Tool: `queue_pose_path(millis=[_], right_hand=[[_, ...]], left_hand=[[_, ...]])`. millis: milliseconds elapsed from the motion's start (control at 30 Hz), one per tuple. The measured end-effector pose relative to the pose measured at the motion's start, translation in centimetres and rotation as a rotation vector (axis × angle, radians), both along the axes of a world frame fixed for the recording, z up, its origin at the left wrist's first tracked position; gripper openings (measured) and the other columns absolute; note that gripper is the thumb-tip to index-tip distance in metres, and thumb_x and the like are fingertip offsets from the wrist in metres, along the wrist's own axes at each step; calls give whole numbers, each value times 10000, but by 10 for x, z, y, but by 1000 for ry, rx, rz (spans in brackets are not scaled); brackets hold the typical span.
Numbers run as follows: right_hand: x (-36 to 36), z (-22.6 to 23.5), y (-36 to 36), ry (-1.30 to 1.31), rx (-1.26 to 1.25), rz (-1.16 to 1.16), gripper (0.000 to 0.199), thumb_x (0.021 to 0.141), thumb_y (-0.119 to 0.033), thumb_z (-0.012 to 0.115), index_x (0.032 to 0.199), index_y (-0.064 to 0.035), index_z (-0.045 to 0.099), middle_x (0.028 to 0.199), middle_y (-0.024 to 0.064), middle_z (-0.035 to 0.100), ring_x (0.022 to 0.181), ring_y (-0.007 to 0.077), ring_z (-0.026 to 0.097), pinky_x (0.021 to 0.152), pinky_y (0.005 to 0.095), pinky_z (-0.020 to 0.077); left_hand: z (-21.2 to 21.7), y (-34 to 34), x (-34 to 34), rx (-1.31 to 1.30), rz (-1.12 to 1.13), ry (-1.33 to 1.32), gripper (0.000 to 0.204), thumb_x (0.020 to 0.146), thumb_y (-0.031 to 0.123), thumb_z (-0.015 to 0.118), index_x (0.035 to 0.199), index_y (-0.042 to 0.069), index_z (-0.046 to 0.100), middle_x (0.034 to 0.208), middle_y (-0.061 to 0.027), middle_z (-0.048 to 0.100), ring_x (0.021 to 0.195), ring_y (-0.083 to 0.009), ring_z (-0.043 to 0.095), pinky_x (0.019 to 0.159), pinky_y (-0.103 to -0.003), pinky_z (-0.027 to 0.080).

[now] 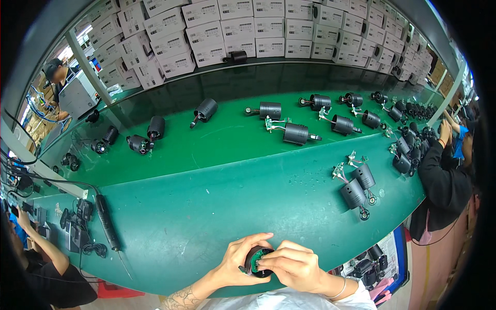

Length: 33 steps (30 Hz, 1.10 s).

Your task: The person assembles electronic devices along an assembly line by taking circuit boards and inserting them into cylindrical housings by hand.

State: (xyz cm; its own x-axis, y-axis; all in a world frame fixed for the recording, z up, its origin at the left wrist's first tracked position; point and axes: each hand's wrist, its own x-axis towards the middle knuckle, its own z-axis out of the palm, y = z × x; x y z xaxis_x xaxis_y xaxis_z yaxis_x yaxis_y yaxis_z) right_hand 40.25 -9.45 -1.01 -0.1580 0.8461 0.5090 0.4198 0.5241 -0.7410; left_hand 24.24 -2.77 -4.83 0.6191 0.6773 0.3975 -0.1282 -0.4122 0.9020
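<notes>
Both my hands meet at the near edge of the green bench. My left hand (238, 261) cups a black cylindrical housing (257, 262) from the left, open end facing up, with a small green circuit board showing inside it. My right hand (294, 265) covers the housing's right side, its fingertips pressed at the rim on the board. Two more black housings (358, 187) with loose wired boards lie to the right, out of reach of either hand.
A black soldering iron (106, 222) with its cable lies at the left. Several black housings (295, 133) sit along the green conveyor belt (217, 142). White cartons (243, 31) are stacked behind. One person's sleeve (442, 178) is at the right, another person's arm (41, 248) at the left.
</notes>
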Motion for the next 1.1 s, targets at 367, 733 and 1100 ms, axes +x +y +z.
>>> queue_pose_path(millis=[367,733,1100], right_hand=[[1,-1,-1,38,-29,-11,179,686,103,663,830,6,710,843,46,683,632,151,522,582,243,470],[3,-1,-2,91,-82,-46,162,670,97,701,794,-3,731,811,50,707,601,135,524,565,231,472],[-7,-3,0,-30,119,-76,216,647,123,655,809,-4,720,844,57,707,611,149,524,561,239,467]], left_hand=[[-1,0,-1,-50,-56,12,818,490,75,803,1259,28,527,898,-81,678,733,-199,634,689,-291,500],[-4,-3,4,-21,-24,0,782,506,79,801,1239,21,533,884,-86,676,703,-199,614,666,-294,495],[0,2,7,151,31,-28,736,530,74,801,1212,2,533,871,-95,676,715,-199,609,650,-289,493]])
